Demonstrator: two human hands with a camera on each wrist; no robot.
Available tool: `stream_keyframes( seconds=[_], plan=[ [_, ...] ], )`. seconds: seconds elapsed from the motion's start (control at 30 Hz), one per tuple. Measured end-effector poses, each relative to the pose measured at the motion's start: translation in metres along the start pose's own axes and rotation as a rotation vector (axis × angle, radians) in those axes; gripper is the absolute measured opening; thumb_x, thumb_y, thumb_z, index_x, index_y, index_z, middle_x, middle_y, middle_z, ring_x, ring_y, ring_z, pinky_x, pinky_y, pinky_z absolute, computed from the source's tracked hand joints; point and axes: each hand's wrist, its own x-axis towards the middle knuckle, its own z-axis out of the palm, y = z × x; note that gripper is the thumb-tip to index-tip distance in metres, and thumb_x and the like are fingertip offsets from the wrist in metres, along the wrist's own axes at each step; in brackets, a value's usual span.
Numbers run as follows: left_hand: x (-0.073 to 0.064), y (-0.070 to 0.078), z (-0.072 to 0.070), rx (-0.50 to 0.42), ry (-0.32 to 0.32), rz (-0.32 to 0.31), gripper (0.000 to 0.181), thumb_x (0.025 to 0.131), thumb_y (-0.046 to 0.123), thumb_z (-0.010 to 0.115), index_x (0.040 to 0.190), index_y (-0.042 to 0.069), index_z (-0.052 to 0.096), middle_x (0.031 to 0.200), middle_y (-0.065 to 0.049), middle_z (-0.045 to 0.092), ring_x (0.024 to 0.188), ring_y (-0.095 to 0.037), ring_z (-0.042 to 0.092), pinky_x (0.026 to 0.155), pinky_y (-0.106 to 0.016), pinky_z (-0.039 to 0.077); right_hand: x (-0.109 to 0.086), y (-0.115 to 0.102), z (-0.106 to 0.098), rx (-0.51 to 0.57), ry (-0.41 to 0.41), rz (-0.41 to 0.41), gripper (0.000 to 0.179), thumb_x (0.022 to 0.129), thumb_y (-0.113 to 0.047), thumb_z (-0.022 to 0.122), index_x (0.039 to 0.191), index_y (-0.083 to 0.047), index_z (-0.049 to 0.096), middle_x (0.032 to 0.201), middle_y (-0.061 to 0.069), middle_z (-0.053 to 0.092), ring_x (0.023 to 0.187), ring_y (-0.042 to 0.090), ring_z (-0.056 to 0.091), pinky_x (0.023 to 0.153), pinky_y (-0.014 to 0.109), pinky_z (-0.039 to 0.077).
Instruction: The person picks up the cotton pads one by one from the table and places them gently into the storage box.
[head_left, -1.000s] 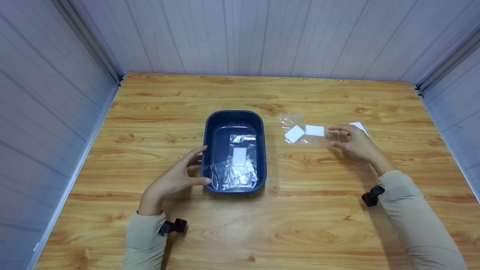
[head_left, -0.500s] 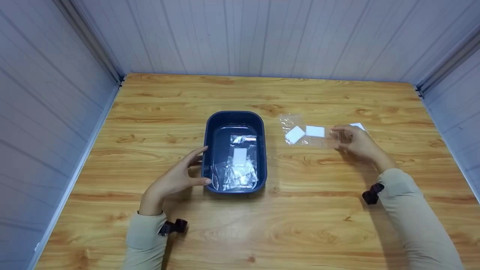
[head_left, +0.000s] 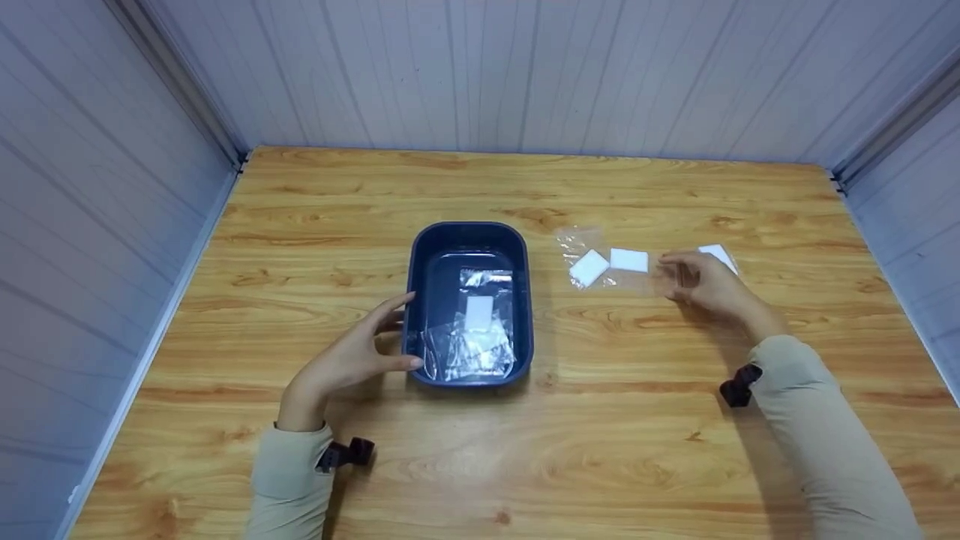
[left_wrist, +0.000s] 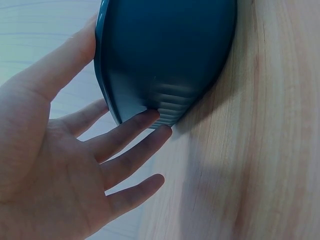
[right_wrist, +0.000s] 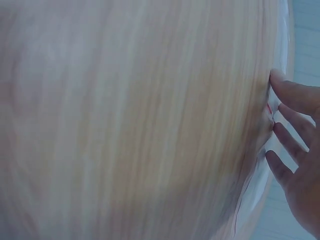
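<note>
My left hand (head_left: 345, 367) rests at the left side of a dark blue rectangular plastic tub (head_left: 469, 238), thumb and fingers spread. In the left wrist view its fingertips touch the outer wall of the tub (left_wrist: 165, 45). My right hand (head_left: 716, 289) lies low over the table, its fingertips at the right end of a clear plastic bag with a white label (head_left: 628, 260). Thumb and index finger are apart in the head view. The right wrist view shows the fingers of the right hand (right_wrist: 300, 145) bent slightly down on clear film; a pinch is not plain.
Inside the tub lie several clear bags (head_left: 487, 352), one with a white label (head_left: 479, 311). Left of the touched bag is another clear bag (head_left: 589, 268). A further white-labelled piece (head_left: 718, 255) lies partly behind the right hand. Walls (head_left: 450, 75) border the wooden table (head_left: 322, 202).
The right thumb has drawn slightly closer to the index finger at the bag's right end. The left hand and the tub stay in place.
</note>
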Motion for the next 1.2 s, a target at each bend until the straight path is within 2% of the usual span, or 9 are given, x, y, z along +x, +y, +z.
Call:
stream_keyframes(
  seconds=[0.3,0.47,0.57,0.7,0.83,1.03,1.2],
  plan=[
    [0.000,-0.001,-0.001,-0.001,-0.004,-0.003,0.096,0.081,0.026,0.083,0.158,0.022,0.025,0.154,-0.021,0.035,0.141,-0.039,0.033,0.114,-0.062,0.019,0.006,-0.004,0.001,0.006,-0.009,0.070,0.050,0.086,0.001,0.075,0.131,0.007,0.057,0.128,0.027,0.055,0.111,0.039,0.051,0.103,0.059,0.038],
    [0.001,-0.001,-0.001,-0.008,-0.009,0.012,0.095,0.083,0.024,0.082,0.158,0.019,0.025,0.153,-0.022,0.035,0.140,-0.040,0.033,0.115,-0.061,0.021,0.009,-0.004,0.001,-0.023,0.002,0.038,0.051,0.085,-0.002,0.077,0.131,0.008,0.057,0.128,0.028,0.052,0.115,0.044,0.048,0.099,0.059,0.039],
    [0.000,-0.001,-0.001,-0.019,-0.014,0.019,0.094,0.083,0.023,0.082,0.158,0.018,0.024,0.153,-0.023,0.035,0.140,-0.040,0.033,0.115,-0.060,0.022,0.011,-0.003,0.000,-0.054,0.006,0.009,0.052,0.084,-0.003,0.078,0.131,0.007,0.058,0.123,0.027,0.053,0.106,0.041,0.050,0.090,0.054,0.043],
    [-0.001,0.001,-0.001,-0.011,-0.011,0.005,0.096,0.082,0.025,0.082,0.158,0.020,0.024,0.155,-0.021,0.034,0.141,-0.040,0.033,0.115,-0.061,0.020,0.013,-0.004,-0.001,-0.052,-0.019,0.051,0.053,0.085,-0.009,0.079,0.132,0.005,0.058,0.122,0.024,0.053,0.099,0.035,0.049,0.082,0.047,0.042],
    [-0.001,0.001,0.000,-0.009,-0.007,-0.005,0.097,0.081,0.028,0.084,0.158,0.023,0.025,0.155,-0.018,0.035,0.141,-0.038,0.033,0.114,-0.062,0.020,0.014,-0.005,-0.001,-0.041,-0.026,0.093,0.051,0.083,-0.014,0.081,0.127,0.004,0.062,0.118,0.022,0.054,0.098,0.034,0.048,0.082,0.046,0.042],
    [-0.001,0.001,0.000,-0.005,0.001,-0.021,0.098,0.079,0.031,0.084,0.157,0.027,0.025,0.156,-0.016,0.034,0.142,-0.036,0.032,0.115,-0.062,0.019,0.014,-0.003,0.000,-0.006,-0.013,0.123,0.038,0.085,-0.018,0.080,0.114,0.002,0.068,0.114,0.022,0.060,0.095,0.030,0.052,0.080,0.039,0.042],
    [0.000,0.000,0.000,-0.007,-0.001,-0.017,0.097,0.080,0.031,0.084,0.157,0.027,0.025,0.156,-0.016,0.034,0.142,-0.036,0.032,0.115,-0.062,0.019,0.012,-0.001,0.000,-0.011,0.014,0.125,0.030,0.087,-0.020,0.078,0.106,0.001,0.071,0.106,0.019,0.064,0.089,0.025,0.051,0.076,0.034,0.042]
  ],
)
